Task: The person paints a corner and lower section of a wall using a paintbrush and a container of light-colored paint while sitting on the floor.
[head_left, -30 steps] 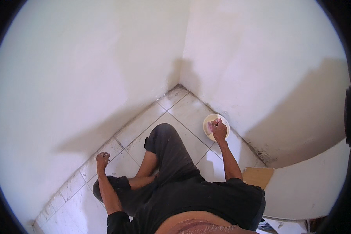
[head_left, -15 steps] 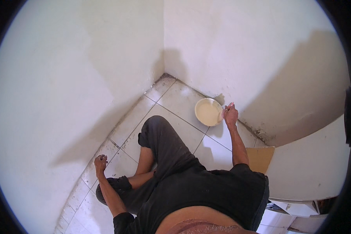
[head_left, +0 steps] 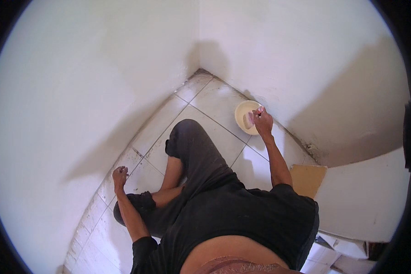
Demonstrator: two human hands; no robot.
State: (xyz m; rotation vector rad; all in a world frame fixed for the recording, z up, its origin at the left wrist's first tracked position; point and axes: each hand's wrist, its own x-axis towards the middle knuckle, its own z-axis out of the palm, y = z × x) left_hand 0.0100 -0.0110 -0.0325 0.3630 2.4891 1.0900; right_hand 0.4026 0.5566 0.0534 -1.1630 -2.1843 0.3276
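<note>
My right hand (head_left: 263, 123) is closed round the handle of a brush with pink and whitish parts. The brush's pale pinkish head (head_left: 249, 119) is over the inside of a round cream-coloured bowl (head_left: 239, 108); whether it touches the pale liquid in there I cannot tell. Far to the left, beside the left wall, my left hand (head_left: 120, 176) hangs in the air above the floor tiles. Its fingers are loosely bent and apart, and nothing shows in them.
Two pale walls, the left one (head_left: 77, 82) and the right one (head_left: 278, 55), meet in a corner ahead. Dirt runs along the tiled floor's (head_left: 214, 98) edge. My bent legs (head_left: 198, 155) lie between my hands. A yellowish-brown board (head_left: 307, 179) stands near my right elbow.
My right hand has shifted left relative to the bowl, bringing the brush from beside its rim to over the inside. The whole view has tilted a little. My left hand's fingers look slightly looser.
</note>
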